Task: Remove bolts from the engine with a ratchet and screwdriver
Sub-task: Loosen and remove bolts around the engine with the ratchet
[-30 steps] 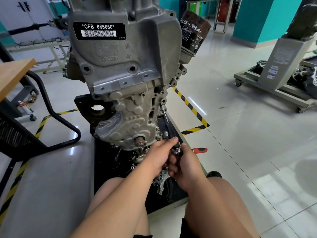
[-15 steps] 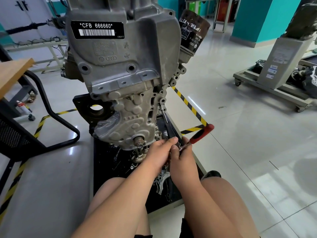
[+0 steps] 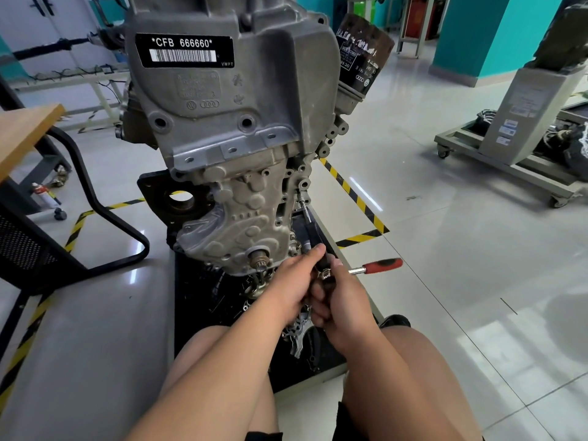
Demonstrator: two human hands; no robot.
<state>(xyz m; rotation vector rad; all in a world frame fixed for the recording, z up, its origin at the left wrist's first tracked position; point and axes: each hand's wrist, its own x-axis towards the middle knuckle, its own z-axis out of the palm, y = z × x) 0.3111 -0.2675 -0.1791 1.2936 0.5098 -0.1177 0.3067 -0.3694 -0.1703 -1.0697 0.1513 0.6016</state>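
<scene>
A grey engine (image 3: 241,128) stands upright on a black mat (image 3: 197,300) in front of me. A long black screwdriver (image 3: 313,230) slants up from my hands, and its thin metal tip sits on a bolt (image 3: 300,200) at the engine's right edge. My left hand (image 3: 294,284) is closed around the screwdriver's lower end. My right hand (image 3: 348,303) grips the head end of a ratchet (image 3: 381,265), whose red handle sticks out to the right, roughly level. The joint between the two tools is hidden by my fingers.
A black oil filter (image 3: 362,55) juts from the engine's upper right. Loose metal parts (image 3: 299,332) lie on the mat between my knees. A wooden desk (image 3: 25,128) with a black chair frame (image 3: 95,198) stands left; a wheeled stand (image 3: 509,167) sits at the right.
The ratchet's red handle swung up to the right half a second ago and has now dropped back to roughly level. Both hands stay on the tools at the same spot.
</scene>
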